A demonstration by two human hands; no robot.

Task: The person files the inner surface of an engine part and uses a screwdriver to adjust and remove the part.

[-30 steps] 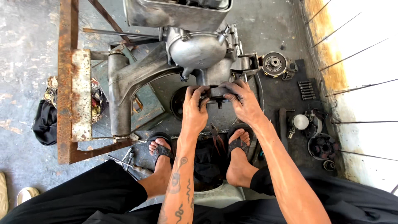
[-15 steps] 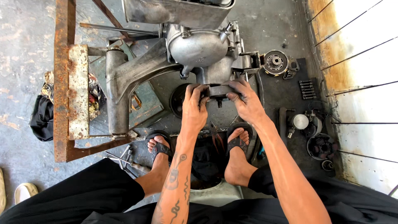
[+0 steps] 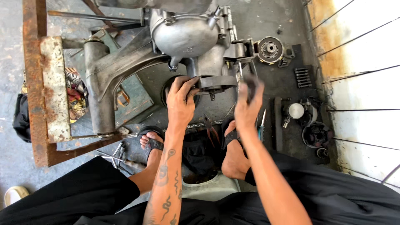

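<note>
Engine casing (image 3: 196, 46), dull grey, grimy; left hand (image 3: 180, 100) gripping its round flange (image 3: 216, 83); right hand (image 3: 247, 106) blurred, grip unclear

Both forearms reached forward from the bottom of the view, the person seated with knees spread and both sandalled feet planted between them. The left forearm, tattooed along its inner side, ran straight up to the left hand (image 3: 181, 102), which lay palm down with its fingers (image 3: 188, 84) bent and spread, the tips pressing forward. The right arm came in at a slant from the lower right. The right hand (image 3: 246, 104) was raised and motion-blurred, its fingers (image 3: 252, 85) half curled; whether they gripped anything could not be told.
</note>
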